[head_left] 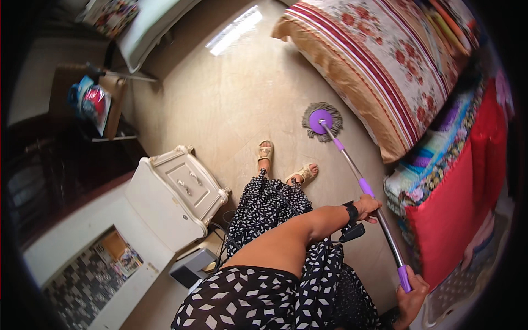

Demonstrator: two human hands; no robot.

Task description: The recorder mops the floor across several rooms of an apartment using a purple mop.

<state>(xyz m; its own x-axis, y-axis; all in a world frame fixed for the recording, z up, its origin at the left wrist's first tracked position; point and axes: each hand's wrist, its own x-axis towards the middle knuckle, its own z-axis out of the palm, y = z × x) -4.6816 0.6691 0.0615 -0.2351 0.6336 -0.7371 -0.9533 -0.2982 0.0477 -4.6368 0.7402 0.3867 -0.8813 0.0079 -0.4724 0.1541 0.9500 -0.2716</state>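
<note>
A spin mop with a purple and metal pole slants across the floor on my right. Its round purple head with grey strands lies on the floor ahead of my feet, beside a draped bed or cushion stack. My left hand, a black band on its wrist, is wrapped round the middle of the pole just below a purple collar. At the lower right, my right hand closes round the purple grip at the pole's top end.
At right stand a floral striped cushion stack and folded cloths under a red cover. A cream cabinet is left of my feet, with a grey box behind it. A chair holding bags stands farther left; a white-covered seat is beyond.
</note>
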